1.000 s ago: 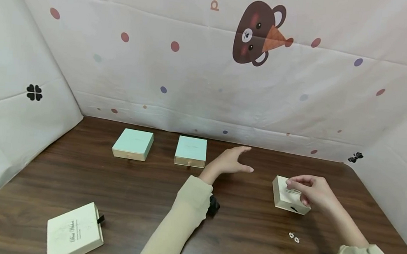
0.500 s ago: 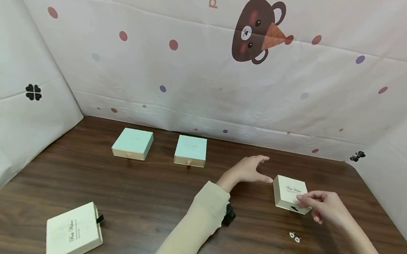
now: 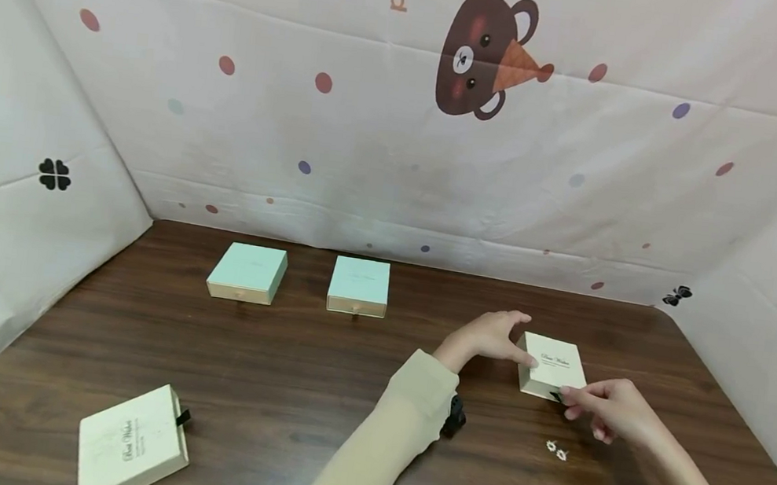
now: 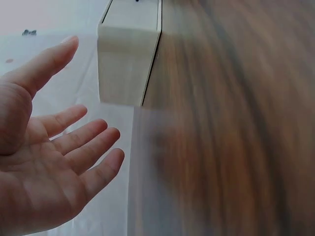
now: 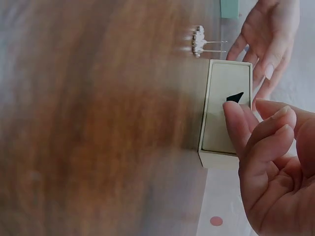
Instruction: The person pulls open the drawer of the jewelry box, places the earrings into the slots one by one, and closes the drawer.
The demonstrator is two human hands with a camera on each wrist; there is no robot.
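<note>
A cream drawer-style box (image 3: 551, 360) with dark lettering on its lid lies on the table at the right. My right hand (image 3: 619, 413) is at its front corner. In the right wrist view the fingertips (image 5: 235, 123) pinch at the black pull tab (image 5: 235, 98) on the drawer front; part of the tab is hidden behind them. My left hand (image 3: 491, 336) is spread at the box's left side, its thumb overlapping the lid's edge in the head view. Its fingers look relaxed and hold nothing in the left wrist view. Two small flower-shaped stud earrings (image 3: 556, 450) lie in front of the box.
Two mint-green drawer boxes, one farther left (image 3: 247, 271) and one nearer the middle (image 3: 359, 285), stand along the back. Another cream box (image 3: 133, 441) with a black tab lies at the front left. A white printed cloth (image 3: 372, 130) walls the table on several sides.
My left hand has moved right to the box's side. My right hand has come down from over the lid to the black tab at the front. The boxes and earrings stay put.
</note>
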